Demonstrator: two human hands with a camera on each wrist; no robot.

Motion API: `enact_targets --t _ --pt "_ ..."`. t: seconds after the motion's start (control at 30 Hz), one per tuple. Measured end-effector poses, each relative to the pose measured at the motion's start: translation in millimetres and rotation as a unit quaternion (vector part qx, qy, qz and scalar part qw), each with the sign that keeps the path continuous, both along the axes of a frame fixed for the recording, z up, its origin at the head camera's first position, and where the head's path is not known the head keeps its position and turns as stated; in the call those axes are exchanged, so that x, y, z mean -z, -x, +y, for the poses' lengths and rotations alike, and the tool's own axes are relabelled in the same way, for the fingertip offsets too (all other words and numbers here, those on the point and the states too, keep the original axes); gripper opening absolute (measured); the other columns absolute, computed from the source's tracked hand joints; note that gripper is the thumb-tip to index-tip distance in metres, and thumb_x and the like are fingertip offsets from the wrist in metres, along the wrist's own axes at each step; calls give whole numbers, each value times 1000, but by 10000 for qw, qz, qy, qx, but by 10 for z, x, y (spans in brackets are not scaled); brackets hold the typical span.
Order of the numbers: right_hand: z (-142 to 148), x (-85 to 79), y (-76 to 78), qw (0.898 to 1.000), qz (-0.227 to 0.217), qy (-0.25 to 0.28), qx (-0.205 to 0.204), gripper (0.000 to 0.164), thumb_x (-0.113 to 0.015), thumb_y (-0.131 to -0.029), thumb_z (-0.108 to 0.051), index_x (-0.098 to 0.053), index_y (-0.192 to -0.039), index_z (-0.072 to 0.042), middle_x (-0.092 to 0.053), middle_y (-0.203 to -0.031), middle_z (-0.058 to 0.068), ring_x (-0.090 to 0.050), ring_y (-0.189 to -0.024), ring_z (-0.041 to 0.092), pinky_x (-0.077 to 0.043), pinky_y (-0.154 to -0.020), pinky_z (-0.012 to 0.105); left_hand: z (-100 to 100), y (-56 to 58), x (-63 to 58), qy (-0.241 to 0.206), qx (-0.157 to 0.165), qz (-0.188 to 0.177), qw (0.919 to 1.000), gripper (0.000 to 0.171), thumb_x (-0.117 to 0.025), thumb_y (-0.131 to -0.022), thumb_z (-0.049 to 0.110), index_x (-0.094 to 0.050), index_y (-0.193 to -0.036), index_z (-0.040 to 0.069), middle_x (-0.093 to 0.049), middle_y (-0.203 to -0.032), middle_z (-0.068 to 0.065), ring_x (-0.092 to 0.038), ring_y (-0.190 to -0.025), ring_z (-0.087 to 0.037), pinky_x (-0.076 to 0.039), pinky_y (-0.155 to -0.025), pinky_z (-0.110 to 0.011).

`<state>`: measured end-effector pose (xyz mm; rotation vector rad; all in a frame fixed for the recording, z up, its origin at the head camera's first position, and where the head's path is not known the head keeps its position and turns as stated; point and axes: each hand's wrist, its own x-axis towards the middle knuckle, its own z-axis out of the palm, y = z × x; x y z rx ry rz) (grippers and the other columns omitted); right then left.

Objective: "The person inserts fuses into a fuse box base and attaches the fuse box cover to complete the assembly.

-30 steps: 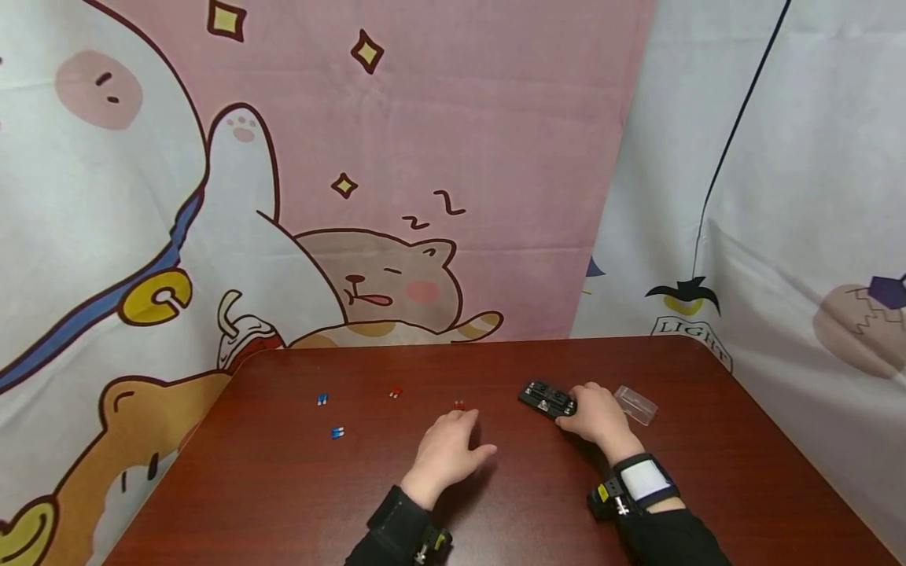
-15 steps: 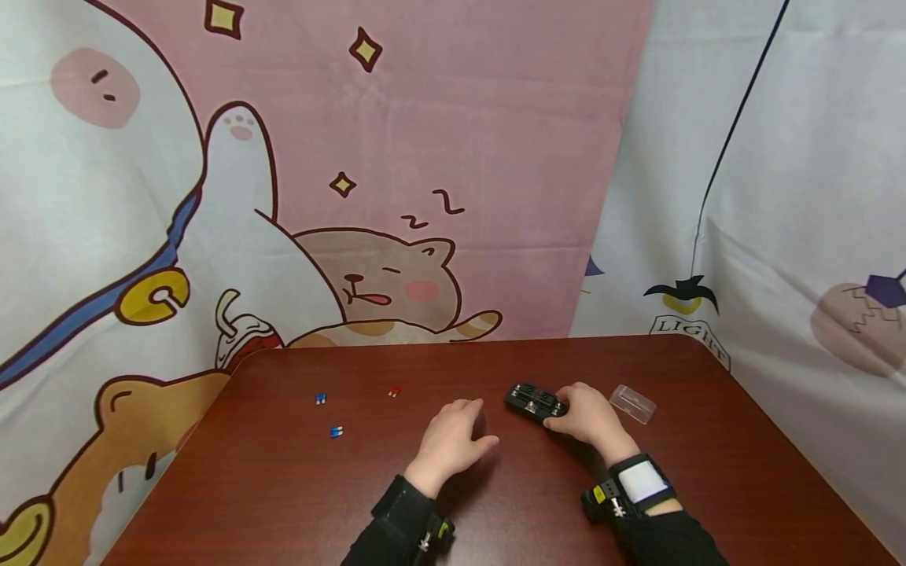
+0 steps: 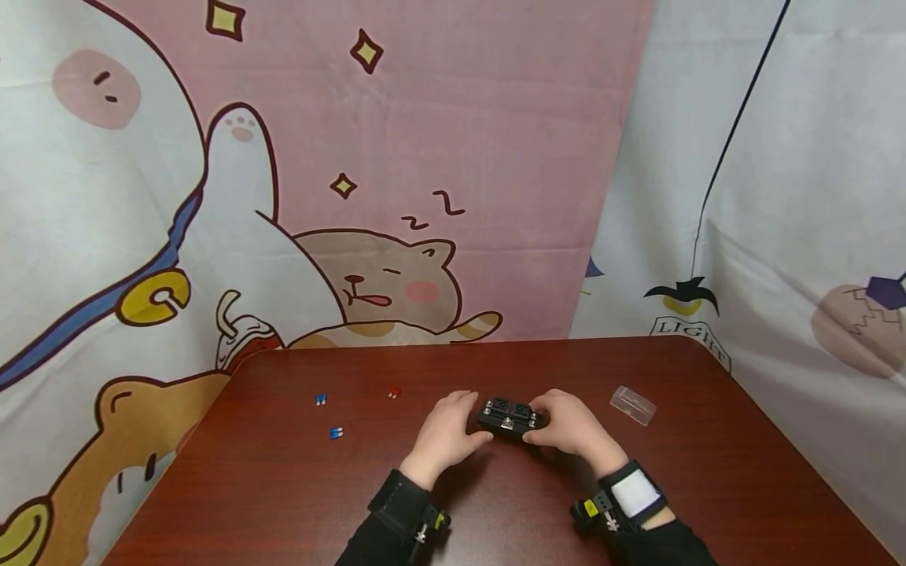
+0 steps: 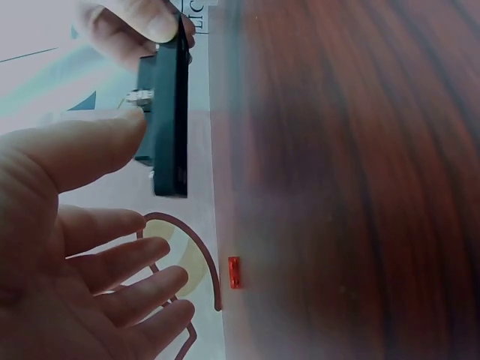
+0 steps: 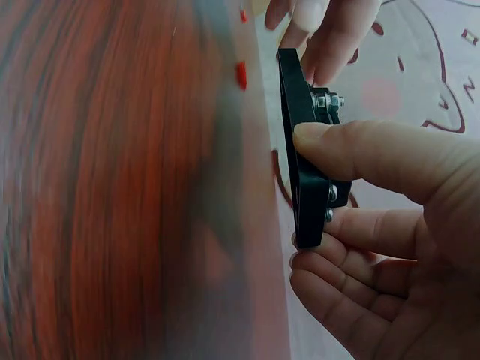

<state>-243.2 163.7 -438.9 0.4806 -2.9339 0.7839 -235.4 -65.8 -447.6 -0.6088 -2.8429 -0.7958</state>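
Note:
My right hand (image 3: 572, 428) pinches the right end of a black fuse block (image 3: 504, 417) with metal terminals, thumb on its near side. The right wrist view shows the thumb across the edge of the block (image 5: 298, 97) and the fingers beneath. In both wrist views the block is held up off the tabletop. Close at its left end is my left hand (image 3: 442, 432), thumb and fingers spread and not closed on it; its thumb tip (image 4: 133, 131) overlaps the terminal side. A red blade fuse (image 4: 234, 272) lies past the left fingers, hidden behind that hand in the head view.
Two pairs of blue blade fuses lie on the left, one farther pair (image 3: 322, 399) and one nearer pair (image 3: 336, 433). A red blade fuse (image 3: 394, 393) lies toward the back. The clear plastic cover (image 3: 633, 405) rests at the right of the brown table (image 3: 283, 503).
My right hand has carried the fuse block leftward and nearer, away from the clear cover to beside my left hand. The left hand has barely moved; the red fuse behind it became hidden.

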Motion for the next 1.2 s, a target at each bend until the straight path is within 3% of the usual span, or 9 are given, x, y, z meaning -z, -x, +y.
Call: enact_targets --t 0.3,0.53,0.8,1.2 --pt "-127 -27 -64 9981 21 279 -548 41 -89 -69 -21 -72 -103 -7 -60 -90 -3 -56 -77 13 -48 -68 34 -78 -23 -8 -40 119 49 9999 62 -83 -81 26 -59 -131 -1 -61 -128 -16 -57 -115 -30 -46 -97 -45" --pt "-172 6 -81 9956 -41 341 -872 39 -90 -69 -18 -72 -102 -8 -59 -89 -3 -57 -77 14 -49 -68 33 -140 -65 -30 48 284 39 9996 46 -89 -73 24 -71 -110 3 -67 -106 -8 -61 -95 -22 -49 -86 -40" --pt "-243 50 -67 9908 64 164 -1343 37 -89 -68 -17 -72 -100 -7 -59 -91 -2 -59 -78 15 -49 -70 32 -221 -72 -2 355 298 -52 9989 40 -91 -66 26 -72 -95 7 -61 -89 0 -54 -78 -13 -47 -73 -31" --pt "-360 155 -34 9895 -218 36 -1426 37 -90 -67 -21 -72 -98 -11 -58 -89 -5 -55 -78 12 -48 -70 32 -299 -80 18 641 328 -339 9968 36 -92 -62 27 -70 -85 8 -54 -80 3 -49 -71 -11 -45 -67 -29"
